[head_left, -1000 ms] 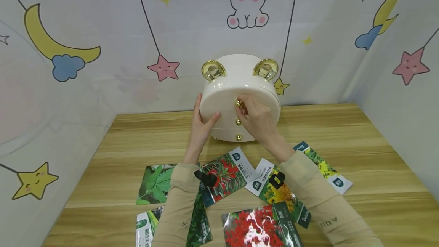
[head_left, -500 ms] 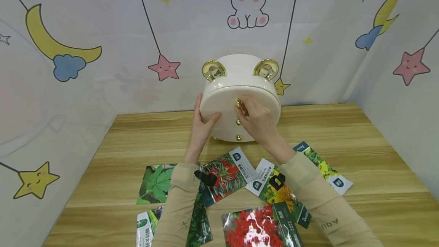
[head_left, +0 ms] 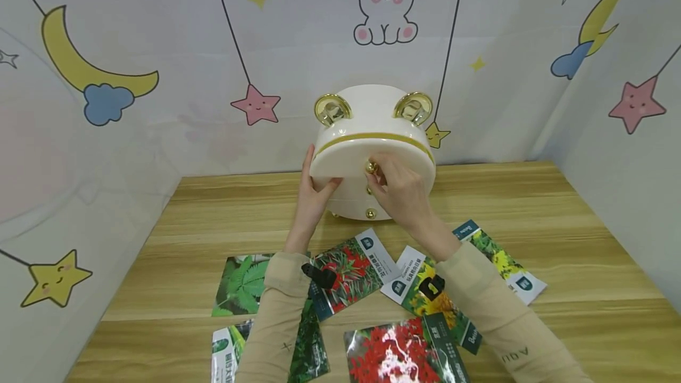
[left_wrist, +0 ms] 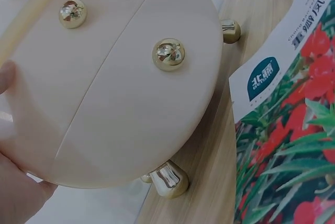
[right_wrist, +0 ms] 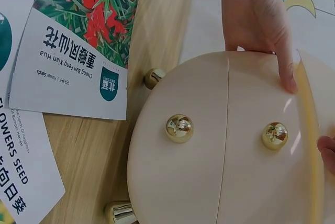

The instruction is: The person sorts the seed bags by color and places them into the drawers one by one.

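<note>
A white, round-fronted drawer box (head_left: 372, 112) with two gold ear shapes (head_left: 414, 107) stands near the back of the table. My right hand (head_left: 403, 191) pinches the round gold top knob (head_left: 370, 166), and the top drawer front stands forward with a yellow-gold band (head_left: 375, 135) along its upper edge. My left hand (head_left: 311, 205) rests on the box's left side, fingers straight along it and thumb on the front. Lower on the front, the middle knob (left_wrist: 72, 13) and bottom knob (left_wrist: 168, 54) show in the left wrist view.
Several seed packets lie before the box: red-flowered ones (head_left: 353, 270) (head_left: 393, 350), a sunflower one (head_left: 412, 279), a yellow-flowered one (head_left: 500, 259) and a green-leaf one (head_left: 239, 288). My sleeves pass over some. A patterned cloth wall (head_left: 213, 129) stands behind the wooden table (head_left: 558, 223).
My right hand has drawn the top knob slightly forward and down. The top drawer front has come away from the box, widening the gold band. My left hand has stayed in place.
</note>
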The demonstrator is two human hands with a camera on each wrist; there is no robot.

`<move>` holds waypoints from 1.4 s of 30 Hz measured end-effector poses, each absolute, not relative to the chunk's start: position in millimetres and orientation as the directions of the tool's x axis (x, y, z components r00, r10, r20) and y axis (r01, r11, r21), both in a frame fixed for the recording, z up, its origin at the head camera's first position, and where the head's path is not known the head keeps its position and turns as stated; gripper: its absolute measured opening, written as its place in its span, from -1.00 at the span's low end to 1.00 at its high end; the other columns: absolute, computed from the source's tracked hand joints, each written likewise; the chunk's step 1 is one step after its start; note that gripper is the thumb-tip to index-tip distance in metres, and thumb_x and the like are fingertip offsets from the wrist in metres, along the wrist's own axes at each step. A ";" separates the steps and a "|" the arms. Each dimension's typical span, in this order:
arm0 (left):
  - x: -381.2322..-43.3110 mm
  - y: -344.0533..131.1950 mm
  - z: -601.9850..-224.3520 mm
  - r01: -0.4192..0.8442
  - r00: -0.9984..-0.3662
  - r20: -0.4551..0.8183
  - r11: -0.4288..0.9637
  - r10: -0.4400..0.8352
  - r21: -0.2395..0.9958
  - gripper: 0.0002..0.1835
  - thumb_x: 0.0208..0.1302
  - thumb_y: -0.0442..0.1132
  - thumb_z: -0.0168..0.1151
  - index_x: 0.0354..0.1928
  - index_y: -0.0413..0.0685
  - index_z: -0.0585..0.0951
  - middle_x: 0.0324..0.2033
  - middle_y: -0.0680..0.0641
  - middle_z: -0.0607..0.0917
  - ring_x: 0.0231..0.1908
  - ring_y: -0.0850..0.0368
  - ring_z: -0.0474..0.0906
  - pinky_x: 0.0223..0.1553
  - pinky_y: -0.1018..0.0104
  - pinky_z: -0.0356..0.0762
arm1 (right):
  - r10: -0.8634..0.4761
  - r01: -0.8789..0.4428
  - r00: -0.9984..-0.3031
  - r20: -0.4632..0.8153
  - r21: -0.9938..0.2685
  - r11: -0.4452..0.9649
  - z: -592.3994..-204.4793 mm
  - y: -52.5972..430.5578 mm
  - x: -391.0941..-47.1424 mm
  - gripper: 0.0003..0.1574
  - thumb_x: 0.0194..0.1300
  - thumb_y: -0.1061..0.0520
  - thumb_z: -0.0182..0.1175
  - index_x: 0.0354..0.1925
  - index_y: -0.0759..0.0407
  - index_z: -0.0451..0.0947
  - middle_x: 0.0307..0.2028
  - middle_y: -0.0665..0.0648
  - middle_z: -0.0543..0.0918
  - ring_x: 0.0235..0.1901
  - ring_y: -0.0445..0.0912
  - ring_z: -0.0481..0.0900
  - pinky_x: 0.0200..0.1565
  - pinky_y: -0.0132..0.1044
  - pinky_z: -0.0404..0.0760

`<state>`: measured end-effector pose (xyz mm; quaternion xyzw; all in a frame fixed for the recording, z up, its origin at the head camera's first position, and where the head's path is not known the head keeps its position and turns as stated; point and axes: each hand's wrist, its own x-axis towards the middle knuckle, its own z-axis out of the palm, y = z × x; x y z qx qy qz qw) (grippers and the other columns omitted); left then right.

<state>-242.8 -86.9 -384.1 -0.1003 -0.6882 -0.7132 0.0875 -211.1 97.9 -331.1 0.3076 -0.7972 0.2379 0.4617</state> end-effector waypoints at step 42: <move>-229.0 -89.3 -363.5 0.332 -0.940 0.332 -0.008 0.076 0.943 -0.11 0.17 -0.38 0.10 0.43 0.05 -0.18 0.43 -0.09 -0.06 0.41 0.00 -0.06 0.39 0.04 0.01 | -0.330 -0.728 -0.331 0.884 -0.017 0.685 -328.5 99.7 -167.1 -0.76 0.03 0.29 0.22 -0.26 0.23 0.47 -0.53 0.07 0.59 -0.60 -0.17 0.54 -0.58 -0.46 0.50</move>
